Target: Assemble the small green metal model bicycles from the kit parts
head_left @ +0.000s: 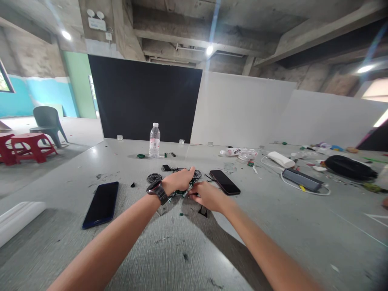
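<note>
A small model bicycle with black spoked wheels and dark green parts lies on the grey table. My left hand, a dark watch on its wrist, is closed over the middle of the model, near its right wheel. Close by on the right, my right hand has its fingers pinched at the model's near side. Whatever sits between those fingertips is hidden. A small black frame-shaped part lies just below my right hand. Beyond the model is a little black piece.
Phones lie on both sides, one at left and one at right. An upright water bottle stands behind. Further right are a bottle on its side, a power bank with a cable, and a black case.
</note>
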`<state>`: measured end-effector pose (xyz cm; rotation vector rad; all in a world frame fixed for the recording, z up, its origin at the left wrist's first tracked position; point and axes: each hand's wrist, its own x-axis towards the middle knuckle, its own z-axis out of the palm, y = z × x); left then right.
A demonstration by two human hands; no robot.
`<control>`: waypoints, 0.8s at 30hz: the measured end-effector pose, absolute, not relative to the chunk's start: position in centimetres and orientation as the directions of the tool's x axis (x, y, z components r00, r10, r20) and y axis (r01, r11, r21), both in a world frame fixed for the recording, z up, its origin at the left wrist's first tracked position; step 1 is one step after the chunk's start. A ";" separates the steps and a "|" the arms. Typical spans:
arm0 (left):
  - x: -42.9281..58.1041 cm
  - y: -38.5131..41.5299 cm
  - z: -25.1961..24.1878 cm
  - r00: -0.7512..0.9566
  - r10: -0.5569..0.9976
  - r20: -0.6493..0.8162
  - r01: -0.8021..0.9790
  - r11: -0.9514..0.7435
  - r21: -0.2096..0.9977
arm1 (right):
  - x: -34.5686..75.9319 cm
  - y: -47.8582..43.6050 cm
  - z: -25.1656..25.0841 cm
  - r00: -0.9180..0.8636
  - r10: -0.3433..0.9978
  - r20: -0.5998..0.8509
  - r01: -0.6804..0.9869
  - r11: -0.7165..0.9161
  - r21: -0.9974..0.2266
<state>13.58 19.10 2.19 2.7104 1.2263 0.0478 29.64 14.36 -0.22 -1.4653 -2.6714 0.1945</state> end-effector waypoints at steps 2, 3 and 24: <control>13.6 19.1 2.2 0.660 0.750 -0.044 0.744 -0.645 0.172 | 29.6 14.2 0.0 -0.544 0.839 0.017 0.829 0.541 -0.140; 13.6 19.2 2.2 0.660 0.750 -0.045 0.744 -0.644 0.177 | 29.6 14.2 0.0 -0.548 0.836 0.018 0.827 0.545 -0.137; 13.4 19.3 1.9 0.671 0.742 -0.007 0.726 -0.654 0.214 | 29.6 14.0 0.0 -0.545 0.838 0.029 0.833 0.545 -0.096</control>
